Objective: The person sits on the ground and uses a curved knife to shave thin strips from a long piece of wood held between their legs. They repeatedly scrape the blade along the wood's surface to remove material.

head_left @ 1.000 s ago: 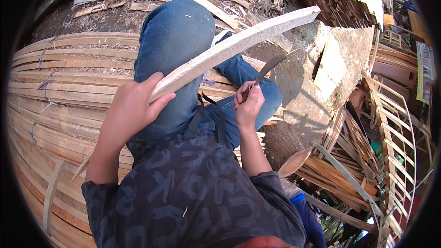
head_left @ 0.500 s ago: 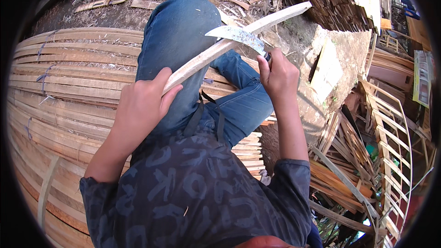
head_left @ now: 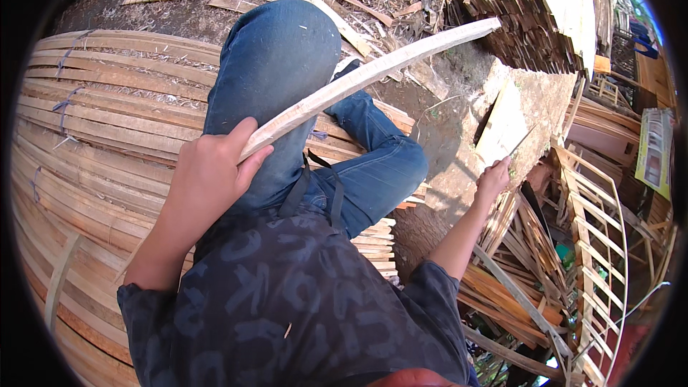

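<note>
My left hand (head_left: 215, 165) is closed around the near end of a long pale wooden strip (head_left: 358, 79). The strip slants across my raised knee in blue jeans (head_left: 279, 57), its far end up and to the right. Well out to the right, my right hand (head_left: 493, 178) is closed on a knife (head_left: 524, 140); the blade shows only as a thin dark line, nearly edge-on, and the handle is hidden in my fingers. Blade and strip are far apart.
Bundled wooden slats (head_left: 115, 111) lie to the left and under me. A tall stack of thin boards (head_left: 530, 25) stands at the far right. Nearer right are loose offcuts (head_left: 523, 258) and a ladder-like wooden frame (head_left: 591, 265). Scraps and shavings (head_left: 193, 11) cover the far ground.
My right hand has swung the knife off the strip, out to the right and nearer me. My left hand keeps its hold on the strip, which has shifted only slightly.
</note>
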Demonstrator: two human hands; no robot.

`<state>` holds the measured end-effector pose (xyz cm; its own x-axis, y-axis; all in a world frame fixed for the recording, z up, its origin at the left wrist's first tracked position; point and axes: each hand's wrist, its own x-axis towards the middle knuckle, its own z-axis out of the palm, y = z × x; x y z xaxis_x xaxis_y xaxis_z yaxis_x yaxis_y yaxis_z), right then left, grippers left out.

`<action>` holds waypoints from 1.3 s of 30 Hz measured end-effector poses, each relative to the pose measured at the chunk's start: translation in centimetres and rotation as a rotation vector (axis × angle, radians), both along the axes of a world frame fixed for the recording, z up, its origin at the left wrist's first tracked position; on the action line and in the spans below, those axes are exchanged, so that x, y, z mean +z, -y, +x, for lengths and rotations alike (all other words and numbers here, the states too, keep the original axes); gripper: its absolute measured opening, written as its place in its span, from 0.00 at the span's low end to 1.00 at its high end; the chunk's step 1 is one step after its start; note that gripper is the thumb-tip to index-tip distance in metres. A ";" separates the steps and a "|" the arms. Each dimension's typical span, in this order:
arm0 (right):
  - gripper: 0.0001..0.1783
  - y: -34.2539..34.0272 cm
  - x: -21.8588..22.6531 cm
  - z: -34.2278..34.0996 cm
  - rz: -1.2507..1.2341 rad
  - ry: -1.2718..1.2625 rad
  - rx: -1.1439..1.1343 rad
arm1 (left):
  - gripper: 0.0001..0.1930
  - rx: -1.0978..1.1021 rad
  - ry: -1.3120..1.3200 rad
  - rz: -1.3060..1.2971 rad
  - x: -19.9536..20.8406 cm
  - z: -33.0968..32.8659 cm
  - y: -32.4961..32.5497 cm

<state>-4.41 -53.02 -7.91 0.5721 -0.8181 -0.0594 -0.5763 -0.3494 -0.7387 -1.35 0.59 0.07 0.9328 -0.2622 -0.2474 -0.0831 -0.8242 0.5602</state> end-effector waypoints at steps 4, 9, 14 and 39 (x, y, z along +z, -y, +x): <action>0.27 -13.9 -7.2 -6.0 0.661 0.005 -0.214 | 0.15 -0.012 -0.058 -0.007 0.8 0.6 0.7; 0.20 -22.2 -7.5 -5.6 0.576 0.149 0.265 | 0.14 -0.072 -0.013 0.052 0.9 0.8 1.0; 0.19 -22.9 1.8 1.8 0.095 0.268 0.682 | 0.14 -0.030 0.016 0.119 1.0 0.4 1.6; 0.21 -11.2 6.5 11.2 -0.825 -0.156 0.766 | 0.13 -0.063 0.060 0.134 1.0 0.0 2.4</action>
<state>6.77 -41.82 -1.43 0.9720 -0.0789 0.2212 -0.0673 -0.9960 -0.0594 -1.40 -1.76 1.09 0.9297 -0.2889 -0.2285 -0.1668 -0.8832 0.4383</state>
